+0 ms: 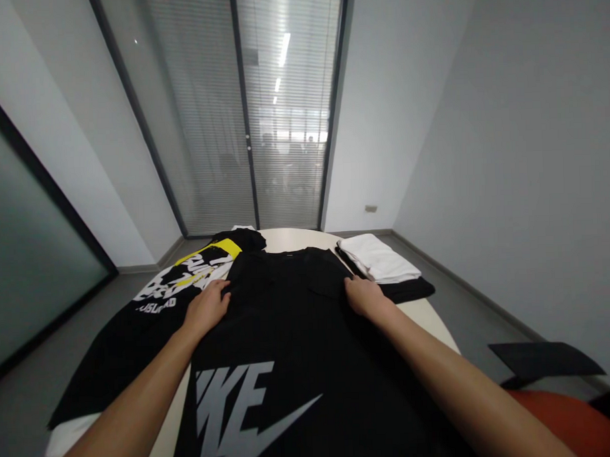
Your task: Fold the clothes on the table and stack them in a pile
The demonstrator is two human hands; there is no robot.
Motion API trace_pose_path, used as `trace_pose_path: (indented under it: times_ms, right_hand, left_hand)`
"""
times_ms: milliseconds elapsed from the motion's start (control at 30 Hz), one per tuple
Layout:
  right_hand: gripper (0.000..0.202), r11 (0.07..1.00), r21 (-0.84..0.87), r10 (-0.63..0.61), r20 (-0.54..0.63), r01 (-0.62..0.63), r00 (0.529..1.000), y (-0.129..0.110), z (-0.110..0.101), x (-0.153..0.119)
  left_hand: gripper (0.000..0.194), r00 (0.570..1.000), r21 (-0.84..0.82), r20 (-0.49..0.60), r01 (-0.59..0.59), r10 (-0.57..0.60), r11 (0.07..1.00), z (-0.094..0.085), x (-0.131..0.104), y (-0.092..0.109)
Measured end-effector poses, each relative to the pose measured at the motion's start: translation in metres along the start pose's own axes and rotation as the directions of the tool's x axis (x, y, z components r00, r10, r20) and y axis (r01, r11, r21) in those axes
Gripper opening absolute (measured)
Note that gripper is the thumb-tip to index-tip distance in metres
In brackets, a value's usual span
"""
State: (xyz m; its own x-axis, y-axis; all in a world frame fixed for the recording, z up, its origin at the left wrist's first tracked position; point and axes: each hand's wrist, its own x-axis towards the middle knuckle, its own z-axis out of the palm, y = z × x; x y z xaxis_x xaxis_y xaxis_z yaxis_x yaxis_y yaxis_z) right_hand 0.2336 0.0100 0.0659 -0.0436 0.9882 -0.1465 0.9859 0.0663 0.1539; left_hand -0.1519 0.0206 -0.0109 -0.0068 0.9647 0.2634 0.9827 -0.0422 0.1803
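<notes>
A black T-shirt (pixel 298 329) lies spread out in front of me, with large grey lettering and a swoosh near its lower part. My left hand (pixel 209 305) is closed on the shirt's left edge, its fingers curled at the fabric. On the opposite edge, my right hand (pixel 363 296) grips the same shirt, fingertips tucked out of sight. To the left, partly behind my left forearm, is another black garment (pixel 114 348) with yellow and white print.
Folded white cloth (pixel 379 258) rests on folded black cloth (pixel 410 290) at the right side of the pale table (pixel 290 239). White fabric (pixel 69 433) shows at lower left. An orange-seated chair (pixel 566 419) stands at lower right. Beyond are glass panels with blinds (pixel 201 125).
</notes>
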Motion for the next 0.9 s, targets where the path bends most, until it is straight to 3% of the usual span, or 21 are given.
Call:
trace_pose_path:
  times_ms: [167, 267, 333, 467, 633, 900]
  right_hand:
    - [0.055, 0.994, -0.093, 0.056, 0.027, -0.053, 0.998, -0.013, 0.009, -0.019]
    - [0.047, 0.993, -0.099, 0.068, 0.025, -0.065, 0.997, -0.019, 0.006, -0.018]
    - [0.042, 0.995, -0.088, 0.04, -0.048, -0.045, 0.998, -0.022, 0.003, -0.012]
    - [0.049, 0.998, -0.028, -0.062, -0.232, 0.057, 0.971, -0.026, 0.004, 0.013]
    - [0.053, 0.981, 0.105, -0.148, -0.164, 0.166, 0.975, -0.027, 0.01, 0.059]
    - [0.05, 0.983, 0.059, -0.158, -0.216, 0.174, 0.964, -0.015, -0.003, 0.115]
  left_hand:
    - [0.04, 1.0, 0.001, -0.01, 0.0, 0.0, 1.0, 0.0, -0.001, 0.002]
    - [0.039, 1.0, -0.013, -0.013, 0.006, -0.006, 1.0, -0.002, -0.002, 0.004]
    - [0.039, 1.0, -0.025, -0.013, 0.006, -0.006, 1.0, -0.003, -0.003, 0.005]
    - [0.039, 1.0, -0.039, -0.015, 0.004, -0.004, 0.999, -0.005, -0.004, 0.006]
    - [0.038, 1.0, -0.035, -0.006, 0.006, -0.006, 0.999, -0.005, -0.003, 0.006]
    - [0.039, 1.0, -0.026, 0.01, 0.002, -0.002, 1.0, -0.008, -0.003, 0.008]
